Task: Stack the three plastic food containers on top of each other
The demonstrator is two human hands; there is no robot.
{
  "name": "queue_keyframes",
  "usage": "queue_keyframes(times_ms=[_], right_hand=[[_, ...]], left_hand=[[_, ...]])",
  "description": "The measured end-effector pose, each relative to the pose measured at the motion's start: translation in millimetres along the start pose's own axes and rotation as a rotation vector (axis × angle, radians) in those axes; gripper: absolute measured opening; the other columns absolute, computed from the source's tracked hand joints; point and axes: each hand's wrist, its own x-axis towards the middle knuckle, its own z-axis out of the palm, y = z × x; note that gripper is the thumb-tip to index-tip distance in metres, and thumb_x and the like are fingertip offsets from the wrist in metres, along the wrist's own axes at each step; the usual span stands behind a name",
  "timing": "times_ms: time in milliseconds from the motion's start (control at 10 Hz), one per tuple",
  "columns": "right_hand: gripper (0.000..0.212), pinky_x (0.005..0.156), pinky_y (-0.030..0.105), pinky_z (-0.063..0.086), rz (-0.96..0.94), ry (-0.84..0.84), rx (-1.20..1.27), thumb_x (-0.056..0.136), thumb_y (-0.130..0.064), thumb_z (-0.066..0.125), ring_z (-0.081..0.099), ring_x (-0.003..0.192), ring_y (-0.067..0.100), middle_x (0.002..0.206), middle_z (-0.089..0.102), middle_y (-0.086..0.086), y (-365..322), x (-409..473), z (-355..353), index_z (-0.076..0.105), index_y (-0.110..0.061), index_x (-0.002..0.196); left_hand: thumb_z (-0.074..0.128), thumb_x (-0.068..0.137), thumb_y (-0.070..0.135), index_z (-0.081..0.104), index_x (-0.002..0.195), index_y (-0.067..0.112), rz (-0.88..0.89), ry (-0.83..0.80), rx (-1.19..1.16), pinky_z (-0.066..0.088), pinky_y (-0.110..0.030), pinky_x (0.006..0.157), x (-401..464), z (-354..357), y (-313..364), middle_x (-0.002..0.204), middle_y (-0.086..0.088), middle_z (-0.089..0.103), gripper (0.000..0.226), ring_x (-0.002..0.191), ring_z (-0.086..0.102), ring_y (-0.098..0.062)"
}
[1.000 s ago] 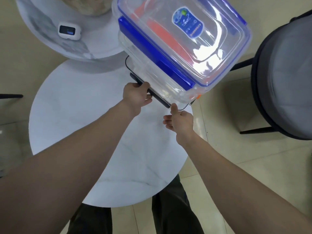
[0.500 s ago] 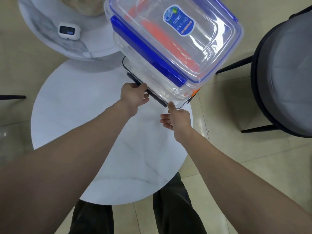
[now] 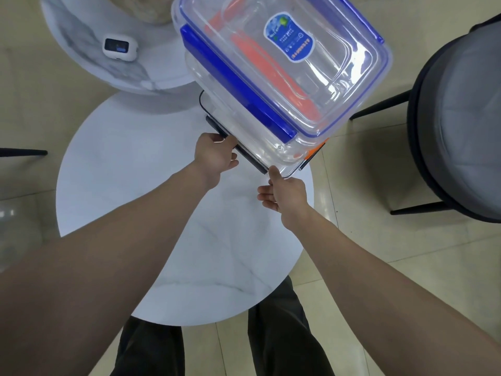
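Three clear plastic containers stand stacked at the far right edge of the white round table (image 3: 141, 207). The top container (image 3: 333, 85) has a blue-rimmed lid, a blue side clip and a blue label. Under it the orange lid of the middle container (image 3: 315, 151) shows through and at one corner. The bottom container (image 3: 252, 161) has a black rim and clip. My left hand (image 3: 217, 157) is curled around that black clip. My right hand (image 3: 284, 195) is just beside the stack's near corner, thumb touching it, fingers spread and holding nothing.
A second, higher marble table (image 3: 89, 52) lies behind, with a small white device with a screen (image 3: 119, 48) on it. A dark padded chair (image 3: 461, 126) stands at the right, its black legs on the tiled floor. Another black leg (image 3: 24, 152) pokes in at the left.
The stack has slid a little to the left, further over the table, with both hands staying at its near edge.
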Motion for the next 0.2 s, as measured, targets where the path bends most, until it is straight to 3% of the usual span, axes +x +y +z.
queue_keyframes(times_ms=[200], right_hand=[[0.039, 0.072, 0.031, 0.062, 0.020, 0.030, -0.046, 0.093, -0.050, 0.060, 0.075, 0.080, 0.024, 0.086, 0.075, 0.007, 5.2, -12.6, -0.6, 0.065, -0.011, 0.097]], left_hand=[[0.066, 0.091, 0.021, 0.049, 0.128, 0.004, -0.014, 0.047, 0.012, 0.060, -0.037, 0.086, -7.5, -7.3, -9.6, 0.112, -0.013, 0.062, 0.044, 0.078, 0.066, -0.018]])
